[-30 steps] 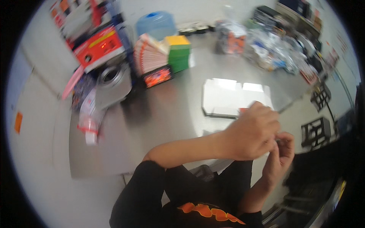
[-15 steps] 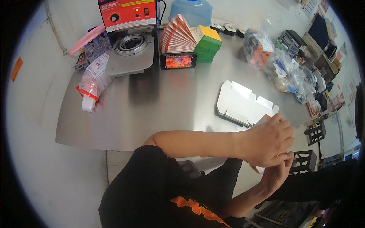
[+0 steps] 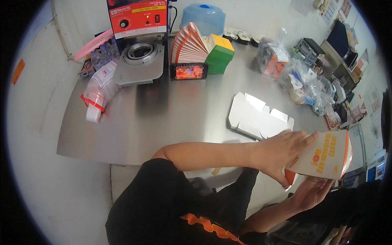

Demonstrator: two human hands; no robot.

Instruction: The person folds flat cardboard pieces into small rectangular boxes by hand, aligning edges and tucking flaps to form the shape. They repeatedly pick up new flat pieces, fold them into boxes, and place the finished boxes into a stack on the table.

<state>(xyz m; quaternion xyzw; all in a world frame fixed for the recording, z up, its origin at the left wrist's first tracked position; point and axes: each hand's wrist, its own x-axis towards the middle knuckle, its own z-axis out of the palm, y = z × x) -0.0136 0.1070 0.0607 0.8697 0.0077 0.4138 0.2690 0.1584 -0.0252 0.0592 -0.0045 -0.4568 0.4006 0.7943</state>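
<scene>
A cardboard food box [image 3: 326,157], whitish with orange lettering and an orange edge, is between my hands at the right, past the table's front edge. My left hand [image 3: 281,153] reaches across to the box's left end, fingers stretched over its top and thumb low by an orange flap. From below, my right hand [image 3: 314,194] holds the box's lower edge, its fingers partly hidden. Just beyond my left hand lies a stack of flat white box blanks [image 3: 259,116] on the steel table [image 3: 175,118].
A red sealing machine [image 3: 139,20] stands at the back left, beside a plastic-wrapped sleeve of cups [image 3: 100,90]. A phone [image 3: 189,71] leans against fanned folded cartons [image 3: 190,45] and green-yellow boxes [image 3: 220,53]. Plastic bags [image 3: 302,83] lie at the right.
My hands, close together before, have parted and turned. The box, mostly hidden earlier, now shows its printed side farther right. The view has shifted slightly.
</scene>
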